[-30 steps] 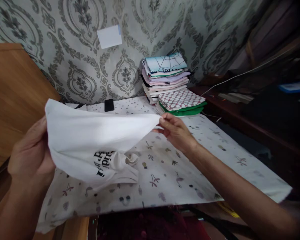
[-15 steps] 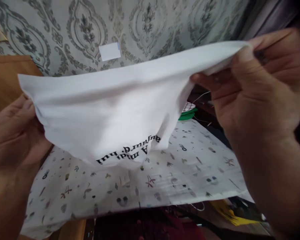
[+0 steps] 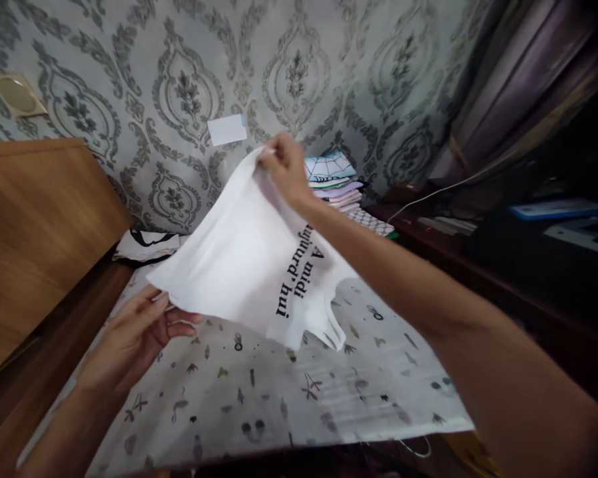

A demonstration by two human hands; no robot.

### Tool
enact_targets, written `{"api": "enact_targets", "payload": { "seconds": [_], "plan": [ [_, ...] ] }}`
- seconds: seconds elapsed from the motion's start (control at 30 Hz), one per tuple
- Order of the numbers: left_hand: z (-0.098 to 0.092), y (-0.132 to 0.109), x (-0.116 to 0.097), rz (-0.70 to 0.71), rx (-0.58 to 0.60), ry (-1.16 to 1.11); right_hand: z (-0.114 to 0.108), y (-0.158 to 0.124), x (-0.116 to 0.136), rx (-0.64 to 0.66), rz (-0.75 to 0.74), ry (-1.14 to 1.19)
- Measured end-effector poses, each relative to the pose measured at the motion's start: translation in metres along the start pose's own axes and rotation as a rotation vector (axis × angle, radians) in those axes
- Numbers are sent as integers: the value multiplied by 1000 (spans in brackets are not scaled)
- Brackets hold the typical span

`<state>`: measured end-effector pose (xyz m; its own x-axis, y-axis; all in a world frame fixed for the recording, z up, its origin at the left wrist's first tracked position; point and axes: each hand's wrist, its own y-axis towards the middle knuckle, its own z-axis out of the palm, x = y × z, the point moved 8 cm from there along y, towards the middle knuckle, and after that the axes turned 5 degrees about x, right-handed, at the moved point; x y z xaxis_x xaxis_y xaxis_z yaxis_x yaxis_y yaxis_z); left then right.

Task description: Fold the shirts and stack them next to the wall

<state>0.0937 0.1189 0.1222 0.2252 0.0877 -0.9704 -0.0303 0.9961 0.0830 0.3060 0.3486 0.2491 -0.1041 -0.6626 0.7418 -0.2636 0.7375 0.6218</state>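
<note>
A white tank top (image 3: pixel 234 252) with black lettering hangs between my two hands, hem up and turned over so that the print reads upside down. My left hand (image 3: pixel 134 332) pinches one lower corner at the hem between thumb and fingers. Higher up and farther forward, my right hand (image 3: pixel 286 169) grips the other hem corner, its fingertips partly blurred. The shoulder straps droop at the lower right, close over the patterned cloth (image 3: pixel 259 411) that covers the table.
Folded clothes (image 3: pixel 333 179) form a stack by the wall at the back right. Another folded white-and-black garment (image 3: pixel 147 245) lies at the back left, beside a wooden cabinet (image 3: pixel 40 245). A white cable (image 3: pixel 443 186) runs along the right. A small card (image 3: pixel 228 129) is on the wallpaper.
My right hand has moved forward and left, away from me, so the tank top now slants upward. My left hand has shifted right. The view takes in more of the wall and both stacks.
</note>
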Motion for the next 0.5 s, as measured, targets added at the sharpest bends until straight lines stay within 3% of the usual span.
{"api": "enact_targets", "payload": {
  "seconds": [0.07, 0.17, 0.2, 0.27, 0.37, 0.5],
  "plan": [
    [-30, -6, 36, -159, -88, -1, 54, -3, -24, 71, -134, -50],
    [-75, -21, 86, -392, -185, 76, 144, -44, -65, 446, -204, -181],
    [-88, -27, 98, -439, -206, 104, 166, -67, -76, 577, -217, -232],
    [-110, -36, 112, -481, -247, 140, 187, -112, -90, 746, -223, -316],
    [-133, -41, 119, -510, -308, 190, 170, -169, -96, 812, -189, -414],
    [-141, -27, 114, -496, -320, 368, 91, -221, -92, 653, -33, -536]
  ]
}}
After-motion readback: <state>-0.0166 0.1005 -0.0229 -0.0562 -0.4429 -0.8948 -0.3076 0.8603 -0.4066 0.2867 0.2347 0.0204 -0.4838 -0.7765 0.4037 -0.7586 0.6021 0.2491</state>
